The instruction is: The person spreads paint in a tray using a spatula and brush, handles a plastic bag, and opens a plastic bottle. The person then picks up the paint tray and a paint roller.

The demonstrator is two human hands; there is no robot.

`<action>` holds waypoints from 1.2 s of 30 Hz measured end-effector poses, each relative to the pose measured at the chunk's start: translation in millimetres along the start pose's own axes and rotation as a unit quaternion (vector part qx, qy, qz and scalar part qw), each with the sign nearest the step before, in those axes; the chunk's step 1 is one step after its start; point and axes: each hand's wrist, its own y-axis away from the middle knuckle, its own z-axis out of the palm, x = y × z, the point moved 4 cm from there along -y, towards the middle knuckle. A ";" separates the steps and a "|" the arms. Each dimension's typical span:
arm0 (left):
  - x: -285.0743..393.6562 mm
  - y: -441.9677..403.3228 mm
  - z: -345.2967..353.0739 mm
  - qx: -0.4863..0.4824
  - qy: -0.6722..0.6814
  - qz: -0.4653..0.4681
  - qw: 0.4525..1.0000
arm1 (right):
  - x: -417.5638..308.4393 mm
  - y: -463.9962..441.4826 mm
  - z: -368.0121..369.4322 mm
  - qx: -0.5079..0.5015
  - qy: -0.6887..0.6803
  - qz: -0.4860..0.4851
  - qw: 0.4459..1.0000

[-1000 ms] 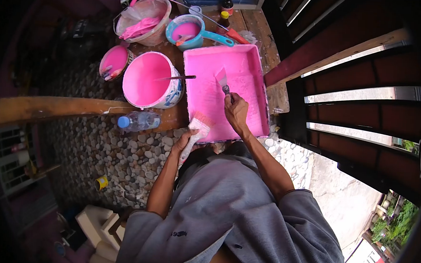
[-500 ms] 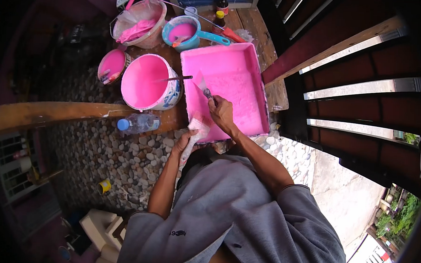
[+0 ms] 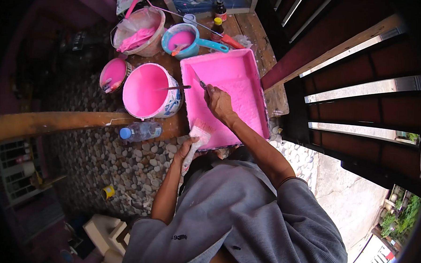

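Head view: the right hand [image 3: 218, 103] grips a scraper [image 3: 200, 80], its long axis slanting forward and left over the left side of the pink tray [image 3: 255, 81], while the left hand [image 3: 185, 148] clasps a brush [image 3: 199, 136] at the tray's near-left corner

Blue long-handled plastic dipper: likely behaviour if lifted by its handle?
The blue long-handled plastic dipper probably feels bowl-heavy: its pink paint sits away from the handle. The paint may slosh, the top being open.
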 end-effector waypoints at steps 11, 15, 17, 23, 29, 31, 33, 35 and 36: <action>0.7 3.0 6.1 -0.004 0.015 0.002 1.000 | 29.1 2.2 -24.0 -0.035 0.070 0.033 0.996; 1.4 4.1 7.4 -0.002 0.011 0.004 1.000 | 40.2 10.2 -42.5 0.005 0.097 0.044 0.994; 0.5 2.2 5.5 -0.001 0.015 0.003 1.000 | 45.8 14.4 -53.5 0.024 0.103 0.056 0.993; 0.3 1.6 5.4 -0.010 0.017 0.004 1.000 | 48.2 28.6 -92.9 0.089 0.141 0.098 0.981; 0.1 1.5 4.6 0.006 0.002 0.001 1.000 | 71.1 39.2 -87.5 0.075 0.094 0.136 0.983; 0.4 3.0 6.1 -0.001 0.011 0.001 1.000 | 68.0 38.8 -87.4 0.049 0.066 0.138 0.987; 0.0 2.7 6.7 -0.008 0.022 0.002 1.000 | 65.6 38.8 -92.9 0.126 0.120 0.146 0.974; -0.8 3.3 4.8 0.010 0.008 0.010 1.000 | 66.2 40.8 -90.7 0.107 0.112 0.175 0.972; -0.4 3.6 5.5 0.011 0.009 0.012 1.000 | 68.4 41.4 -90.0 0.090 0.105 0.205 0.969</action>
